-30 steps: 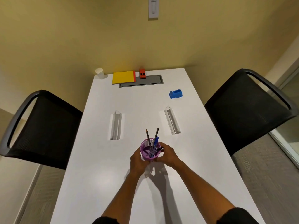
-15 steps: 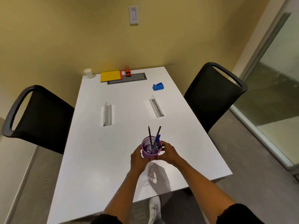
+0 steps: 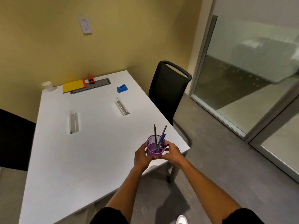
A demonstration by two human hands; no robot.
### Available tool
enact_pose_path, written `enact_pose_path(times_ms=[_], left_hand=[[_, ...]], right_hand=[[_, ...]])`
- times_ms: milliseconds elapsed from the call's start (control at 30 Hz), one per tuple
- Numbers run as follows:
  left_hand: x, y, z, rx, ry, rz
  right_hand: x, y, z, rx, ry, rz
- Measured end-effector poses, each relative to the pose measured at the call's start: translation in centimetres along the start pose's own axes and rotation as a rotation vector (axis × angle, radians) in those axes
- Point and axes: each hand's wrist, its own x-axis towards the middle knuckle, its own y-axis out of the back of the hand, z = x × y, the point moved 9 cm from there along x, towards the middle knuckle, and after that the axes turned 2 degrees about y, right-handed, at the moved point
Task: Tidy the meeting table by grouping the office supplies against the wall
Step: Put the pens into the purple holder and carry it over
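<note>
Purple mesh pen cup [image 3: 155,147] clasped between both hands, left hand [image 3: 142,156], right hand [image 3: 172,153], forearms outstretched

Purple wire-mesh pen cup [image 3: 155,147], finely perforated, faintly shiny. Smooth white surface [image 3: 84,156], matt with a soft sheen. Clear glossy plastic sign holders [image 3: 122,106]. Blue tape dispenser [image 3: 122,88] in smooth plastic. Yellow pad [image 3: 73,86], flat matt cover. White paper cup [image 3: 47,86]. Grey metal-look cable hatch [image 3: 95,86]. Black mesh-fabric chair [image 3: 167,88]. Matt painted yellow wall [image 3: 129,38]. Rough grey carpet [image 3: 218,167]. Frosted glass panel [image 3: 252,62] in brushed metal frame.
</note>
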Motion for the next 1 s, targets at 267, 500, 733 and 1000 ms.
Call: enact_pose_path(times_ms=[267, 500, 733, 1000], left_hand=[[1.5, -16.7, 7.7, 0.069, -0.096, -0.199], [3.7, -31.7, 15.1, 0.094, -0.132, -0.317], [6.9, -42.2, 19.9, 0.09, -0.115, -0.381], [15.7, -50.3, 22.0, 0.041, -0.06, -0.446]], right_hand=[[-2.4, 16.1, 8.3, 0.121, -0.095, 0.12], [-2.8, 31.6, 14.7, 0.054, -0.138, 0.221], [-1.4, 42.1, 19.3, 0.054, -0.178, 0.246], [5.5, 49.7, 22.6, 0.058, -0.212, 0.288]])
